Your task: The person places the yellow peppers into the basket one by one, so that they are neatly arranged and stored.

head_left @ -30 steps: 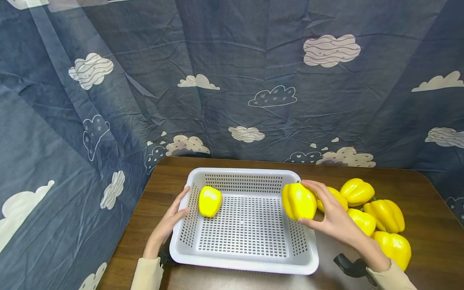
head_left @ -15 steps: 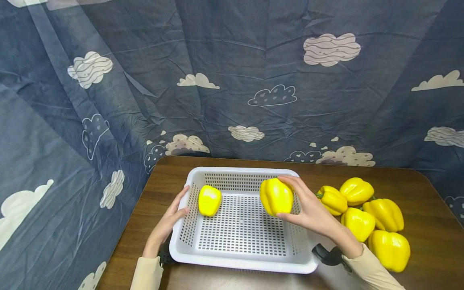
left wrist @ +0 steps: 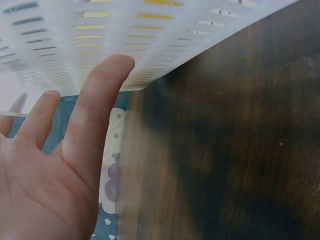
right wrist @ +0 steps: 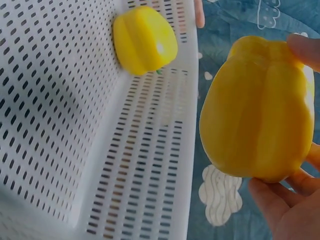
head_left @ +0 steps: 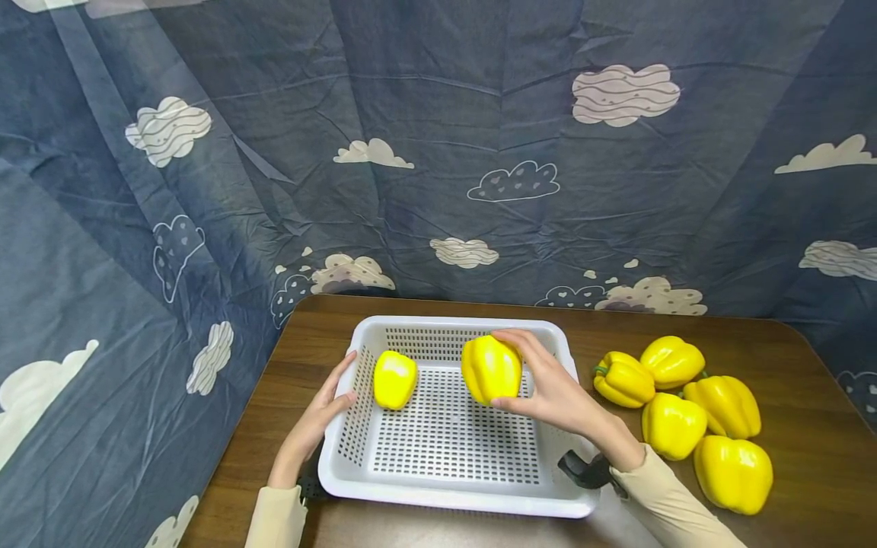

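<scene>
In the head view a white perforated plastic basket (head_left: 445, 495) stands on the table. My right hand (head_left: 551, 392) grips a yellow bell pepper (head_left: 488, 371) between thumb and fingers, above the middle of the basket. The right wrist view shows this bell pepper (right wrist: 257, 110) large, with fingertips on both sides of it. Another yellow bell pepper (head_left: 395, 380) lies inside the basket at its left end. Against the basket's left wall rests my left hand (head_left: 311, 422), its thumb and fingers extended along the outside, as the left hand (left wrist: 75, 145) also shows in the left wrist view.
Several yellow bell peppers (head_left: 674, 426) lie grouped on the brown wooden table (head_left: 788, 365) to the right of the basket. Behind the table hangs a dark blue cloth (head_left: 425, 213) with cloud prints. A black strap piece (head_left: 585, 469) sits at the right wrist.
My right hand has carried the bell pepper leftward, from the basket's right rim to over its middle. The left hand and the basket have stayed in place.
</scene>
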Demonstrator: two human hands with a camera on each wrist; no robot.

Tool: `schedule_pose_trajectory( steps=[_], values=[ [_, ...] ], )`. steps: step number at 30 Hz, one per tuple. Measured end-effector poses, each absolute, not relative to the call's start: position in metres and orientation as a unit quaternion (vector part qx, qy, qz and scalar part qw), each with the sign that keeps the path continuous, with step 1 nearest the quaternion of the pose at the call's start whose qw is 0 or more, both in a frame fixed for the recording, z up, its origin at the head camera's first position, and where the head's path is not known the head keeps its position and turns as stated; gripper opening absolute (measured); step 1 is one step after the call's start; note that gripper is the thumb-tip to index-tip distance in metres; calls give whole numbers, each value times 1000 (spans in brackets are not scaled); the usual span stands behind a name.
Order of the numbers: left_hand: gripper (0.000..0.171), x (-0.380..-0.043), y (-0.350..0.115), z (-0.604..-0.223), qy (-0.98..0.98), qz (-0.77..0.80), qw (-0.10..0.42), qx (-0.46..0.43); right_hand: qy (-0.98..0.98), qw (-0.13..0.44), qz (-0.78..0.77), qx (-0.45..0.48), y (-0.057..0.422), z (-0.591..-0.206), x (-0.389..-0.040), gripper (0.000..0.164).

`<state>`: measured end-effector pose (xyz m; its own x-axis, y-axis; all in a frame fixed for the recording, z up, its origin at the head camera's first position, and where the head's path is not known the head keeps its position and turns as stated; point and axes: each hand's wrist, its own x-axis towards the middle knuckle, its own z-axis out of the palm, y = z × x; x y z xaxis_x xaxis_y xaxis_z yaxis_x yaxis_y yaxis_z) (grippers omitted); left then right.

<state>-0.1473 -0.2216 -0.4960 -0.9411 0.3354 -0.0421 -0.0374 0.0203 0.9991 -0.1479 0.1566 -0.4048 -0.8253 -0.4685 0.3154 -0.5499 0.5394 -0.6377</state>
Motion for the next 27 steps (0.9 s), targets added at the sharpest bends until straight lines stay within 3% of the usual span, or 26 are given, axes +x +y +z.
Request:
schedule_pose_trajectory(
  steps=[27],
  values=[
    [64, -147, -221, -496, 704, 689, 135, 103, -880, 12, 377, 287, 117, -414, -161, 87]
  ],
)
